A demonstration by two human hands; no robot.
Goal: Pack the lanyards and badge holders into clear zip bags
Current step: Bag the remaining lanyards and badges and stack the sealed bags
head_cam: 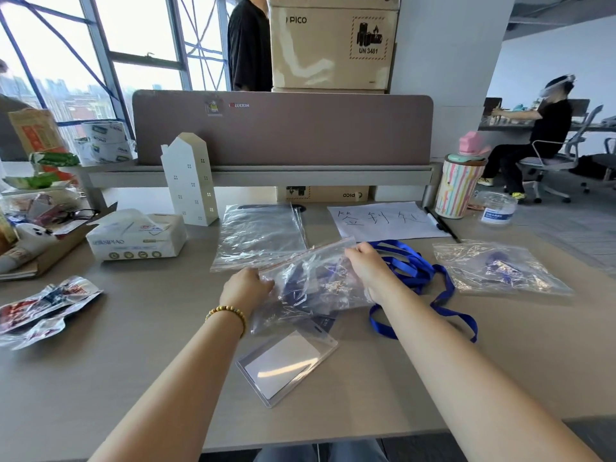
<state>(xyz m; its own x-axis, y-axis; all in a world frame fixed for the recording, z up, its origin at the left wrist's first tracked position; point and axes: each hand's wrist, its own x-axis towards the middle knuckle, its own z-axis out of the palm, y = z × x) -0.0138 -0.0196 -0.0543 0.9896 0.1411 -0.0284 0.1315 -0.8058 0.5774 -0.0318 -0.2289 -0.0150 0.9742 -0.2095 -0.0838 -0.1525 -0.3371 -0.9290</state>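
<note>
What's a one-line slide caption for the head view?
Both hands, left and right, grip a zip bag holding a lanyard, over a badge holder on the desk.

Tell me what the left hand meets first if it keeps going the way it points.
The left hand points right along the clear zip bag it grips, so probably the right hand at the bag's far end; depth is unclear.

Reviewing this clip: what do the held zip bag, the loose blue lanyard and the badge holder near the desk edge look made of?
Zip bag: thin clear plastic film, glossy and crinkled. Blue lanyard: flat woven-looking ribbon, probably polyester, with slight sheen. Badge holder: stiffer clear plastic, flat, reflecting window light.
</note>
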